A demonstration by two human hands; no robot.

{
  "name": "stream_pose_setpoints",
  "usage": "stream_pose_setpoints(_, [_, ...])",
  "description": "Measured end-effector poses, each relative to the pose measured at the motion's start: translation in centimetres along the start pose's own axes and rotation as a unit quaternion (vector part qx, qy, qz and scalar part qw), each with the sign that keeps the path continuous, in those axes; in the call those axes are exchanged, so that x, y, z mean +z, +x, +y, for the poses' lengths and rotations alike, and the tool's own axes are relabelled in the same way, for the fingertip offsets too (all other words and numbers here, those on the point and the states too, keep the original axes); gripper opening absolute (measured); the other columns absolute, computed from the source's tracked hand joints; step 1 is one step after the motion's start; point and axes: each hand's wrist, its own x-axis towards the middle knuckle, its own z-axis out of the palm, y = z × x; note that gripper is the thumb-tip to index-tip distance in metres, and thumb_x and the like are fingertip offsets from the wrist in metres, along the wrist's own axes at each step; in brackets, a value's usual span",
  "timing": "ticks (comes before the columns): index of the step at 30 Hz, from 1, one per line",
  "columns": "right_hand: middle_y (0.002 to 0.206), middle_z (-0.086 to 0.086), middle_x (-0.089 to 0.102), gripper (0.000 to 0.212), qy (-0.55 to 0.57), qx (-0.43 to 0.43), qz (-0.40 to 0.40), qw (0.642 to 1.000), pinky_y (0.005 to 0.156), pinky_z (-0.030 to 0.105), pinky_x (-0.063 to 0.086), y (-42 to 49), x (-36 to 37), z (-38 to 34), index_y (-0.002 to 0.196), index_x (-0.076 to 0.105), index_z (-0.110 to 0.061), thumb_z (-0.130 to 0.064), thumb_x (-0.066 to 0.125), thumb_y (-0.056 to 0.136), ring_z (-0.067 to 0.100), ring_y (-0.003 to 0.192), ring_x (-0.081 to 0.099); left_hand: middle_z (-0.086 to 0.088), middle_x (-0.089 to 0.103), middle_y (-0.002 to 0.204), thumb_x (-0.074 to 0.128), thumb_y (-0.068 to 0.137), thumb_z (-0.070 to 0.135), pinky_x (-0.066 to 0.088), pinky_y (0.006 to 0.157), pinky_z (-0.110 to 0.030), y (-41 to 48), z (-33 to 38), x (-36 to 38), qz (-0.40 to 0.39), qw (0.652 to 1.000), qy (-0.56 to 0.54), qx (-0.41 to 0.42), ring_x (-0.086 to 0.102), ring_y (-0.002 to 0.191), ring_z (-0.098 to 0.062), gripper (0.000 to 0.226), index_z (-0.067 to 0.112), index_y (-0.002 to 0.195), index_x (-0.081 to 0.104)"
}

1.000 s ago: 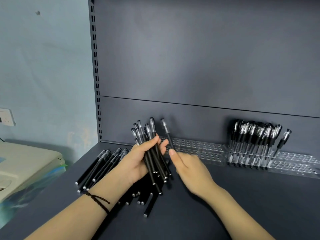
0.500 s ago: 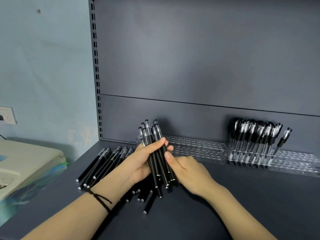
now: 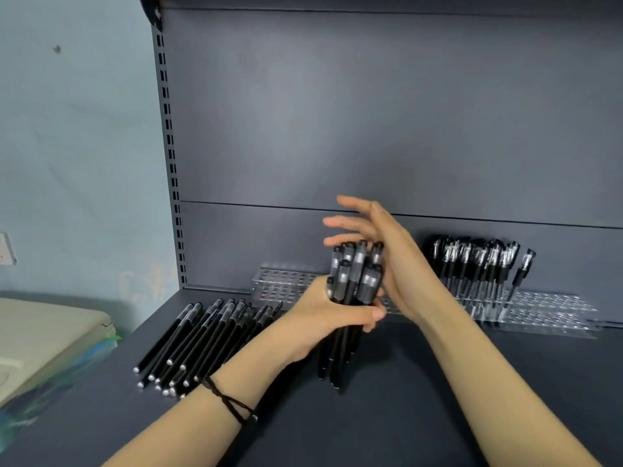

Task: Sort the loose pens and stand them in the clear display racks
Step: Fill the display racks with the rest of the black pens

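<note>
Fingers and thumb of the left hand point(image 3: 323, 315) are curled round a bundle of black pens point(image 3: 354, 278), which is held close to upright with the grey-banded cap ends uppermost. The right hand point(image 3: 387, 251) is laid against the right side of the bundle near the caps. Its fingers point(image 3: 350, 203) are straight and spread, pointing up and to the left past the cap ends, and nothing is gripped by them. The two hands are thus brought together at the bundle, one clamped, one flat. The lower ends of the bundle are directed down at the dark shelf surface point(image 3: 404, 416); whether they touch it cannot be determined. A dark cord wristband point(image 3: 229, 402) is worn on the left wrist, below and left of the bundle.

Loose pens point(image 3: 202, 338) are laid flat in a rough row on the shelf, left of the bundle. A clear display rack point(image 3: 283, 284) is placed just behind and left of the bundle, and its holes are unfilled where visible. A second clear rack point(image 3: 546, 311) is placed to the right of the bundle, and a group of standing pens point(image 3: 478, 264) is held in it, caps up. A grey back panel point(image 3: 371, 112) is mounted behind the bundle, bounded far to the left by a slotted upright point(image 3: 170, 146). A beige machine point(image 3: 43, 332) is located further left.
</note>
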Motion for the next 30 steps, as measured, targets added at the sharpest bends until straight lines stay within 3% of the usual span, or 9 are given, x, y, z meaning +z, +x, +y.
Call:
stream_pose_setpoints(4, [0.098, 0.009, 0.074, 0.050, -0.061, 0.048, -0.040, 0.996, 0.083, 0.032, 0.055, -0.9, 0.0, -0.1, 0.101, 0.072, -0.007, -0.041, 0.034, 0.100, 0.022, 0.089, 0.070, -0.002, 0.068, 0.078, 0.070, 0.080, -0.008, 0.055, 0.072, -0.027, 0.7, -1.2, 1.4, 0.054, 0.998, -0.004, -0.017, 0.066, 0.071, -0.015, 0.020, 0.010, 0.087, 0.066])
stream_pose_setpoints(7, [0.098, 0.000, 0.075, 0.044, -0.128, 0.079, -0.046, 0.988, 0.092, 0.031, 0.052, -1.5, -0.5, 1.4, 0.097, 0.075, -0.013, -0.033, 0.037, 0.103, 0.015, 0.097, 0.069, -0.003, 0.070, 0.081, 0.073, 0.075, -0.001, 0.056, 0.087, -0.039, 0.3, -2.8, 0.8, 0.018, 0.997, 0.036, -0.059, 0.067, 0.082, -0.018, 0.020, 0.014, 0.087, 0.066])
stream_pose_setpoints(9, [0.101, -0.002, 0.074, 0.041, -0.143, 0.093, -0.037, 0.985, 0.098, 0.033, 0.049, -1.4, -0.9, 1.9, 0.098, 0.075, -0.015, -0.028, 0.037, 0.103, 0.015, 0.100, 0.068, -0.004, 0.071, 0.083, 0.074, 0.072, 0.006, 0.052, 0.092, -0.039, -0.1, -3.5, 0.5, -0.017, 0.993, 0.066, -0.094, 0.067, 0.085, -0.018, 0.019, 0.014, 0.087, 0.065])
stream_pose_setpoints(14, [0.103, 0.007, 0.074, 0.044, -0.063, 0.056, -0.004, 0.996, 0.092, 0.032, 0.051, -0.9, -1.0, 1.6, 0.103, 0.072, -0.006, -0.029, 0.034, 0.103, 0.022, 0.098, 0.069, -0.005, 0.063, 0.072, 0.071, 0.085, 0.004, 0.052, 0.073, -0.023, -0.2, -3.3, 0.5, -0.016, 0.996, 0.027, -0.089, 0.060, 0.066, -0.015, 0.010, 0.010, 0.088, 0.064])
stream_pose_setpoints(18, [0.095, 0.008, 0.075, 0.050, -0.086, 0.104, 0.002, 0.991, 0.093, 0.036, 0.051, -0.3, -0.9, 2.0, 0.099, 0.073, -0.009, -0.037, 0.032, 0.103, 0.023, 0.095, 0.070, -0.002, 0.069, 0.078, 0.068, 0.088, 0.006, 0.050, 0.069, -0.024, -0.4, -2.9, -0.3, -0.056, 0.994, 0.017, -0.092, 0.057, 0.061, -0.012, 0.008, 0.012, 0.092, 0.064])
stream_pose_setpoints(22, [0.103, 0.006, 0.067, 0.034, 0.065, 0.095, 0.105, 0.988, 0.080, 0.032, 0.051, 1.0, -1.2, 2.0, 0.113, 0.062, -0.016, -0.039, 0.042, 0.099, 0.018, 0.089, 0.066, -0.002, 0.071, 0.074, 0.062, 0.089, 0.007, 0.050, 0.060, -0.022, -0.1, -0.8, -2.6, 0.044, 0.993, -0.095, -0.056, 0.055, 0.056, -0.012, 0.024, -0.001, 0.111, 0.061])
stream_pose_setpoints(26, [0.097, 0.003, 0.069, 0.011, -0.063, 0.122, 0.075, 0.988, 0.072, 0.027, 0.053, 2.2, -0.4, 1.9, 0.098, 0.064, -0.021, -0.030, 0.061, 0.092, 0.012, 0.079, 0.067, -0.006, 0.065, 0.071, 0.071, 0.078, 0.020, 0.050, 0.059, -0.023, -0.6, 0.4, -6.9, 0.111, 0.985, -0.114, -0.066, 0.057, 0.062, -0.015, 0.034, -0.001, 0.105, 0.071])
stream_pose_setpoints(30, [0.098, -0.002, 0.071, 0.017, -0.158, 0.142, -0.026, 0.977, 0.070, 0.027, 0.054, 3.6, 2.2, 1.9, 0.105, 0.066, -0.020, -0.028, 0.067, 0.089, 0.008, 0.079, 0.068, -0.010, 0.072, 0.084, 0.067, 0.083, 0.011, 0.053, 0.055, -0.026, -2.1, -0.5, -9.1, 0.137, 0.972, -0.153, -0.111, 0.068, 0.065, -0.018, 0.032, -0.005, 0.111, 0.065])
